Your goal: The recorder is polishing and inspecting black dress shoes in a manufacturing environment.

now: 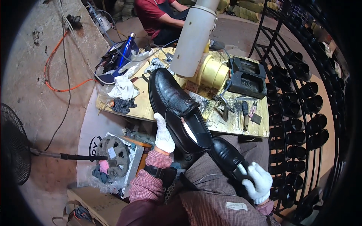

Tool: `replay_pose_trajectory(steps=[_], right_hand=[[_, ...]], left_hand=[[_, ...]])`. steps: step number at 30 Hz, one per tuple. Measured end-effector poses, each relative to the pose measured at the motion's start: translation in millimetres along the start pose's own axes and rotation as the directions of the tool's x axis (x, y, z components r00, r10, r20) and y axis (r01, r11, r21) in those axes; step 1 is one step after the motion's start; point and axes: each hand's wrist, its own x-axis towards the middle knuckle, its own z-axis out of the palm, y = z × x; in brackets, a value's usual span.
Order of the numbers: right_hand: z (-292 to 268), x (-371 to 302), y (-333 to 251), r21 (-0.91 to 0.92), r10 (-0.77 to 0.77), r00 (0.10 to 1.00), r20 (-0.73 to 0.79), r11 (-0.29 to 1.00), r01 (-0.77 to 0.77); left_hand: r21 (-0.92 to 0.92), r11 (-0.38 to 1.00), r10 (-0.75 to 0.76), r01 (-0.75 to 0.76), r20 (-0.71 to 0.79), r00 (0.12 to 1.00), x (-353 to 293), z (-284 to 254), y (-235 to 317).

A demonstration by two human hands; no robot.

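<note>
My left hand, in a white knit glove, grips a black leather loafer by its side. Its toe points up and away from me, and its opening and pale lining show. A second black loafer lies lower, over my lap, with its toe against the first one's heel. My right hand, also gloved in white, is closed around the opening and heel end of that second shoe. Part of the fingers there is hidden by the shoe. Behind both shoes stands a worn wooden workbench.
On the bench are a yellow machine part, a grey duct pipe, black trays, hand tools and rags. Racks of black shoes line the right. A fan stands left. Another person sits beyond the bench.
</note>
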Motion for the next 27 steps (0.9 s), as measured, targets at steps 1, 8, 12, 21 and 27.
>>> replay_pose_trajectory(steps=[1,8,12,21,27], right_hand=[[-2.4,-0.2,0.4,-0.039,0.079,0.997,0.021,0.996,-0.078],[-13.7,2.2,3.9,-0.131,0.009,1.000,-0.021,0.991,-0.011],[-11.6,1.5,6.5,-0.174,-0.026,0.999,-0.046,0.985,0.018],[-9.0,-4.1,13.0,-0.175,0.051,0.998,-0.033,0.983,-0.056],[-2.4,-0.5,18.7,-0.178,0.051,0.995,-0.086,0.982,-0.066]], left_hand=[[0.007,1.000,0.023,-0.023,0.030,0.999,6.8,2.2,1.5],[0.100,0.995,0.009,-0.006,-0.036,0.999,31.2,11.3,15.9],[0.042,0.996,0.073,-0.076,0.070,0.995,34.0,9.8,20.5],[-0.175,0.981,0.096,-0.086,0.049,0.994,30.0,3.4,10.5],[-0.380,0.922,-0.078,0.071,-0.005,0.997,-1.5,-0.2,-6.4]])
